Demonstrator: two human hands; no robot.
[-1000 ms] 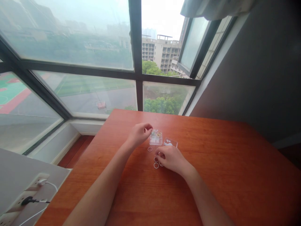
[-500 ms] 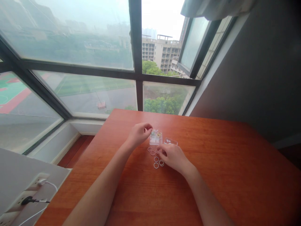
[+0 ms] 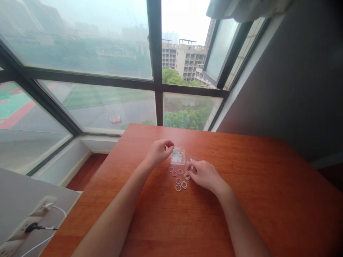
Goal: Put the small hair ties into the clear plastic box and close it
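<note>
My left hand (image 3: 160, 153) is at the back left corner of a clear plastic box (image 3: 178, 161), its fingers curled together at the box's edge. Small greenish rings (image 3: 174, 151) and yellowish rings (image 3: 181, 152) lie in the box's compartments. My right hand (image 3: 205, 174) is closed in a pinch just above some pale rings (image 3: 187, 176) on the table; whatever is between the fingertips is hidden. Behind these fingers lies a clear lid (image 3: 192, 159), partly covered by the hand. Several more pale rings (image 3: 178, 187) are spread flat in front of the box.
The reddish wooden table (image 3: 252, 203) stands against large framed windows (image 3: 112, 107). A grey wall (image 3: 289, 82) rises on the right. At the lower left, plugs sit in wall sockets (image 3: 33, 226), with cables hanging from them.
My right hand has moved a little to the right, uncovering a pale ring below the box and overlapping the lid more. My left hand and the box are where they were.
</note>
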